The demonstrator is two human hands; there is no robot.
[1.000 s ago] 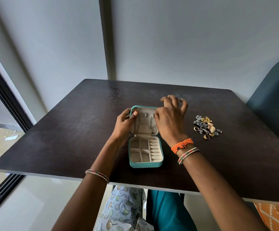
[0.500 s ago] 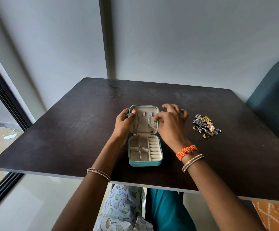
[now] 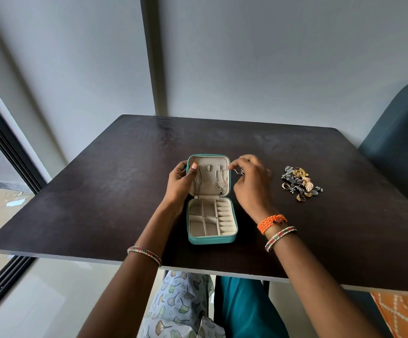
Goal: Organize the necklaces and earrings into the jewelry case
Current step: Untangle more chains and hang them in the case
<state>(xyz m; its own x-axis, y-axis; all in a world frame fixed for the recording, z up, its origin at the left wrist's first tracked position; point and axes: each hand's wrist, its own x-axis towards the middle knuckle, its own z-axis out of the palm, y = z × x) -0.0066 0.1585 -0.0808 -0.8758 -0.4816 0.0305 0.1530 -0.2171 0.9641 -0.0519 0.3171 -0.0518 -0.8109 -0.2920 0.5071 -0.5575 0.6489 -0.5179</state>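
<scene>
Propping the lid (image 3: 209, 175) upright, the left hand (image 3: 179, 182) gripped its left edge with the thumb over the rim and the other fingers behind, which looked meant to keep the hooks facing the person and the hinge from folding. The jewelry case (image 3: 211, 215) sat near the front middle of the dark bench (image 3: 100, 191), its teal shell open and its pale lining showing. Two thin chains (image 3: 220, 182) hung on the outer hooks in the lid, one on each side, while the middle hook appeared bare. Just beside the lid's right edge, the right hand (image 3: 249, 189) pinched a small silvery piece (image 3: 239, 171) between thumb and forefinger, the remaining fingers curled loosely; whether it was a clasp or a chain end was too small to tell. Holding it so close to the lid suggested it was bound for a hook there. The tray below was split into several square pockets on the left and a column of ring rolls on the right, all seemingly unfilled. A heap of earrings (image 3: 300, 182), gold and dark silver, lay well apart on the right, probably kept within reach for sorting afterwards.
</scene>
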